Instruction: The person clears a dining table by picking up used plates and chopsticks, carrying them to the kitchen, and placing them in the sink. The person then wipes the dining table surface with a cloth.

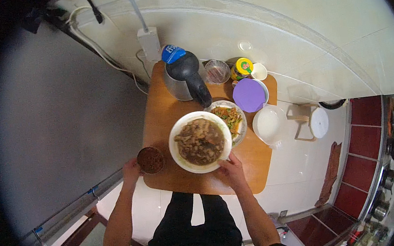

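Note:
My left hand (131, 171) grips the side of a small bowl of dark reddish-brown food (150, 160) at the near left corner of the wooden table (210, 184). The rim of a large white bowl (200, 142) is in my right hand (230, 169), at the bowl's lower right. Brown stew-like food with chunks fills it. Partly behind this bowl lies a patterned plate of shredded vegetables (230, 119). Whether the large bowl rests on the table or is raised, I cannot tell.
An electric kettle (185, 74) stands at the back left. Behind the plate are a covered glass bowl (217, 72), a yellow-lidded jar (243, 67), a white cup (259, 71) and a purple lid (248, 95) on a bowl. A translucent container (269, 125) sits at the right edge; beyond is a stool (318, 123).

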Motion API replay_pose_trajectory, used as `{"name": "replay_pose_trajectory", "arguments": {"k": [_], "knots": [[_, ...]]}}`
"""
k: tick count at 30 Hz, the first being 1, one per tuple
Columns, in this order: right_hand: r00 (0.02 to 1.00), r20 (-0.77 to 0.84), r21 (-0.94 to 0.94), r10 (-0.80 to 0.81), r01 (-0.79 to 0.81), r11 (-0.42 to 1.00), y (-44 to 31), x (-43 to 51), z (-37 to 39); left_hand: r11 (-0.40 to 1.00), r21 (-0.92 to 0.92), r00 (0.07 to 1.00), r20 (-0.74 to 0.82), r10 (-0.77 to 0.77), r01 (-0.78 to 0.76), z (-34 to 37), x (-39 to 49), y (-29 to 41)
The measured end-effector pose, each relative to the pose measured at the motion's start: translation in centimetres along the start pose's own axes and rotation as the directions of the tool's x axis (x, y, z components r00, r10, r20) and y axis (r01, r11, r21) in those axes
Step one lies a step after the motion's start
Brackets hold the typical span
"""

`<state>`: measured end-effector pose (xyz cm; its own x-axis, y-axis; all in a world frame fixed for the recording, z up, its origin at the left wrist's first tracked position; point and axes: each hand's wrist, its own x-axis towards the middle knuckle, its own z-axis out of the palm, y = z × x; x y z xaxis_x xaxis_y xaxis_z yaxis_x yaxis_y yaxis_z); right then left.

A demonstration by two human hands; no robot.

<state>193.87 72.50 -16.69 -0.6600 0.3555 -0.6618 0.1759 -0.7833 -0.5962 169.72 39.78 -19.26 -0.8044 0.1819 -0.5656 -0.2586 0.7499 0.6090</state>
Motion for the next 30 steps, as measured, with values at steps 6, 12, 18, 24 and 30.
{"name": "replay_pose_trajectory", "arguments": {"k": [6, 12, 18, 24, 30], "knots": [[0.994, 0.019, 0.03, 0.107, -0.107, 0.994, 3.4, 4.7, 3.1, 0.988, -0.129, 0.996, 0.021, -0.088, 0.09, -4.2, -2.9, -1.0], [0.992, 0.015, 0.012, 0.126, -0.127, 0.992, 6.5, 7.7, 6.0, 0.964, -0.235, 0.99, -0.036, -0.139, 0.127, -4.8, -6.0, -1.1], [0.995, -0.002, 0.091, 0.104, -0.104, 0.99, 8.0, 9.5, 7.0, 0.919, -0.344, 0.98, 0.029, -0.195, 0.193, -3.3, -8.5, 0.2], [0.997, -0.062, 0.216, 0.043, -0.028, 0.976, 8.7, 10.8, 9.4, 0.943, -0.312, 0.993, 0.034, -0.115, 0.119, -2.5, -8.2, 2.6], [0.99, -0.083, 0.253, 0.11, -0.085, 0.964, 9.3, 11.1, 9.8, 0.945, -0.327, 0.997, 0.082, 0.006, 0.022, -1.7, -7.8, 5.6]]}}
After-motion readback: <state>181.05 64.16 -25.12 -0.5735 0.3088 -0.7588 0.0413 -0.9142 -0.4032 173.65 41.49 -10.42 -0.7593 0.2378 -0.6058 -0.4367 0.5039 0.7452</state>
